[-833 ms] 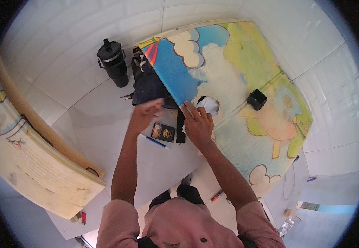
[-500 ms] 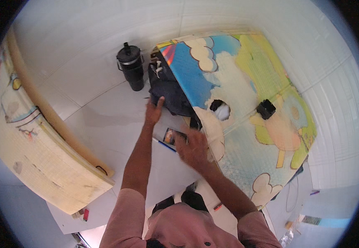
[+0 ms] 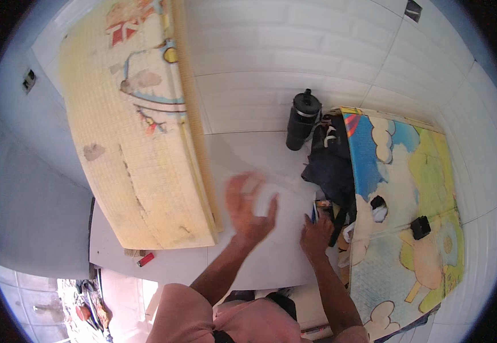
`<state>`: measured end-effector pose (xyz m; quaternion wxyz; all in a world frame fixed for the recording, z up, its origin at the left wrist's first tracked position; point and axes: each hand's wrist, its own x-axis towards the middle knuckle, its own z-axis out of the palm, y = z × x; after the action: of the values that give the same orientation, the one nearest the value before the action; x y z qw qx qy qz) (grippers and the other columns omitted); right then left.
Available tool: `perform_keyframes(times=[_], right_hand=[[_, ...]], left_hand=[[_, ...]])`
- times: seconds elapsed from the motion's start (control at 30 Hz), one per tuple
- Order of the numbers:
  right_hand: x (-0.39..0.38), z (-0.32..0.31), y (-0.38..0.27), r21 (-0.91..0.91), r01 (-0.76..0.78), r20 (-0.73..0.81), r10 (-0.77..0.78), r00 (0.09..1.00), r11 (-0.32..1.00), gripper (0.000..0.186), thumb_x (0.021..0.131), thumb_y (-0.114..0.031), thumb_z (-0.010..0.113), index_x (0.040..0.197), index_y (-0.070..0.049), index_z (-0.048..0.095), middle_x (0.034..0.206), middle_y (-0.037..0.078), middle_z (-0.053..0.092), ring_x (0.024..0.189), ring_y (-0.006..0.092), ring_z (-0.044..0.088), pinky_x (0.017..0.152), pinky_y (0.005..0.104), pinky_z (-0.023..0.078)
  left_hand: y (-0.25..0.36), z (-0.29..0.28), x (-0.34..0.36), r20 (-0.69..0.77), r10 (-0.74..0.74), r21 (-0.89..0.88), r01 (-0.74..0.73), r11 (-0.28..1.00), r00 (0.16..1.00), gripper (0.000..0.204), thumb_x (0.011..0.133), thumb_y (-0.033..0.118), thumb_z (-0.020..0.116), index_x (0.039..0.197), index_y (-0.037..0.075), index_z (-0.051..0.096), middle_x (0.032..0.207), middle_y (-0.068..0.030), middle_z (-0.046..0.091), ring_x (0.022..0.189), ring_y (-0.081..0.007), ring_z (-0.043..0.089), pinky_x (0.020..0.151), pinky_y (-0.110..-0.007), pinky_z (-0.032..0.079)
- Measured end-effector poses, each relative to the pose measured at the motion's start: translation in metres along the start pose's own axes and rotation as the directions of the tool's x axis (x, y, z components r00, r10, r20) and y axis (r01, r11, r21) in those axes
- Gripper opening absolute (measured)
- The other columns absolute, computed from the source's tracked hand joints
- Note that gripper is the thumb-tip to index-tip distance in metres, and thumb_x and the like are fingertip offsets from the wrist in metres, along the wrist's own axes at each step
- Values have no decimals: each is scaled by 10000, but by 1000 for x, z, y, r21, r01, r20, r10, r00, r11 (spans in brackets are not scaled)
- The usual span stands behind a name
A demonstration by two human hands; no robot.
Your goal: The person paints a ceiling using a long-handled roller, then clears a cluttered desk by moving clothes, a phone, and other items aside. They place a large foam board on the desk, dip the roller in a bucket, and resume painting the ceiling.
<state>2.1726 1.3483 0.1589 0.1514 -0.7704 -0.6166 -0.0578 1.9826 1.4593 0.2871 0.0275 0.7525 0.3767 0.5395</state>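
- The right hand (image 3: 317, 235) lay fingers-down on the floor (image 3: 271, 114), touching a small dark card (image 3: 321, 207) beside the black bag (image 3: 331, 168).
- The left hand (image 3: 249, 207) hovered open, blurred, empty, farther left of the card.

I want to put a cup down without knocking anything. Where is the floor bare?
Bare white floor lies between the leaning foam mat and the black bottle. It is crowded at the right hand, by the dark bag and colourful play mat.
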Motion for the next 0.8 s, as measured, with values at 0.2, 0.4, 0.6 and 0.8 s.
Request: perform_keyframes(times=[0.2, 0.4, 0.6, 0.8], right_hand=[[74, 3, -143, 606, 310, -122, -299, 946, 733, 630, 841, -240, 659, 1362, -37, 369, 1322, 232, 402, 1241, 408, 372, 1029, 527, 300], [173, 2, -217, 914, -265, 329, -181, 927, 306, 724, 829, -242, 721, 1394, -38, 316, 1279, 156, 494, 1134, 251, 530, 940, 373, 449], [167, 13, -244, 999, -45, 50, -241, 969, 28, 342, 934, -135, 567, 1238, -17, 465, 1117, 122, 583, 1017, 178, 555, 880, 326, 448], [150, -46, -250, 987, 90, -74, -124, 990, 132, 238, 948, -132, 537, 1146, -11, 485, 1003, 111, 585, 931, 177, 560, 828, 325, 447]], left_hand=[[-76, -69, 56, -248, -355, 527, 434, 731, 901, 922, 669, 252, 792, 1419, 16, 310, 1478, -291, 189, 1391, -463, 110, 1077, -650, 122], [-83, -67, 47, -187, -320, 347, 367, 863, 929, 753, 727, 42, 631, 1426, 87, 355, 1498, -180, 293, 1399, -380, 228, 1106, -573, 202], [-32, -136, 52, -319, -160, 242, 244, 939, 934, 613, 736, -113, 484, 1323, 63, 509, 1334, -163, 523, 1256, -327, 480, 1051, -423, 379], [1, -243, 45, -438, -190, 199, 302, 932, 878, 611, 733, -105, 486, 1327, 38, 511, 1318, -136, 551, 1185, -207, 561, 931, -357, 481]])
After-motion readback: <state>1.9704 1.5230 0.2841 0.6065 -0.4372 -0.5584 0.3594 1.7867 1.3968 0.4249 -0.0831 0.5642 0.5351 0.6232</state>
